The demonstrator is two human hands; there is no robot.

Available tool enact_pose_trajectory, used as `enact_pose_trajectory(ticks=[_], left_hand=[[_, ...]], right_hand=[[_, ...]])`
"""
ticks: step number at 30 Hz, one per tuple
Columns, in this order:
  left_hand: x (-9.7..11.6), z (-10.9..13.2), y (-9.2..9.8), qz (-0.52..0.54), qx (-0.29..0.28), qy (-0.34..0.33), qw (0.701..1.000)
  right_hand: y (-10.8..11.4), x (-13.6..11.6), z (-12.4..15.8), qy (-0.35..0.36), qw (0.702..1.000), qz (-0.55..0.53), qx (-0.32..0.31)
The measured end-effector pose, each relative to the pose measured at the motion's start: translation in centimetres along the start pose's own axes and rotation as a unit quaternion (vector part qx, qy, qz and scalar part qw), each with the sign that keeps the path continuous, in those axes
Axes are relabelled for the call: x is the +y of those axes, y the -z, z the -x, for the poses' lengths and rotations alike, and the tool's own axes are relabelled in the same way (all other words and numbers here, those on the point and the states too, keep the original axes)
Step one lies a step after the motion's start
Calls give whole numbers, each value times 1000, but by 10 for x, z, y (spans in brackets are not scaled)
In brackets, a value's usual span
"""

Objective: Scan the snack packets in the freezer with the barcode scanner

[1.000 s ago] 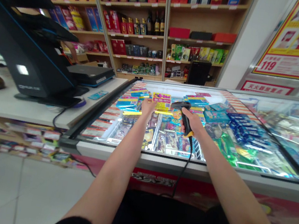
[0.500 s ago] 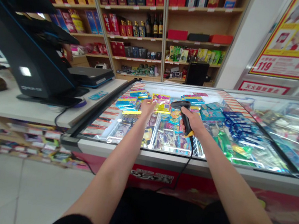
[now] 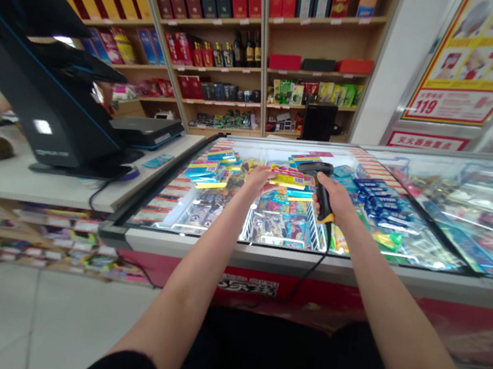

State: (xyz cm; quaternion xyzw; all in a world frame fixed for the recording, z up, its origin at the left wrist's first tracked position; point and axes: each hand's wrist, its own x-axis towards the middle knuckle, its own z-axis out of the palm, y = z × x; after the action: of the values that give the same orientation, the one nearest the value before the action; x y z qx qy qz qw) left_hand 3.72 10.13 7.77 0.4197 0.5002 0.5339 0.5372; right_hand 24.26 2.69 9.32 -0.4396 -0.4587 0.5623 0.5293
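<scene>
Yellow-and-pink packet (image 3: 289, 178), in the head view, sits above the glass-topped chest (image 3: 216, 249), its edge pinched by the left hand (image 3: 258, 181), seemingly leaving the printed face uncovered beside the scanner (image 3: 323, 202); the right hand (image 3: 339, 202) wraps that scanner's grip, apparently to point its head packet-ward. Blue packs (image 3: 201, 169) lie nearby; a white counter (image 3: 3, 181) stands left, stocked shelves (image 3: 320, 37) behind.

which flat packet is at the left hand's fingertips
The pink-and-yellow rectangular packet, between the left hand and the black plastic scanner; the stacked packets left of that hand are mainly blue.
</scene>
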Motion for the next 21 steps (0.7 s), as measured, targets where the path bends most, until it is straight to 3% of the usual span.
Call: enact_pose_trajectory(ticks=[5, 8, 10, 12, 16, 18, 21], left_hand=[[-9, 0, -40, 0, -17, 19, 1000], [-14, -6, -61, -48, 18, -11, 999], [-17, -8, -69, -141, 49, -39, 988], [-18, -9, -73, -282, 79, -84, 953], [-22, -7, -71, -507, 88, -156, 843], [-25, -8, -69, -536, 74, -157, 826], [-29, -13, -63, -530, 78, -157, 830]], right_hand=[[28, 1, 2, 11, 1000, -18, 19], [40, 2, 4, 12, 999, -27, 29], [46, 2, 6, 11, 999, -29, 32], [51, 3, 8, 7, 999, -31, 34], [58, 6, 10, -2, 999, -27, 44], [59, 8, 9, -2, 999, -25, 45], [57, 9, 7, 0, 999, -21, 44]])
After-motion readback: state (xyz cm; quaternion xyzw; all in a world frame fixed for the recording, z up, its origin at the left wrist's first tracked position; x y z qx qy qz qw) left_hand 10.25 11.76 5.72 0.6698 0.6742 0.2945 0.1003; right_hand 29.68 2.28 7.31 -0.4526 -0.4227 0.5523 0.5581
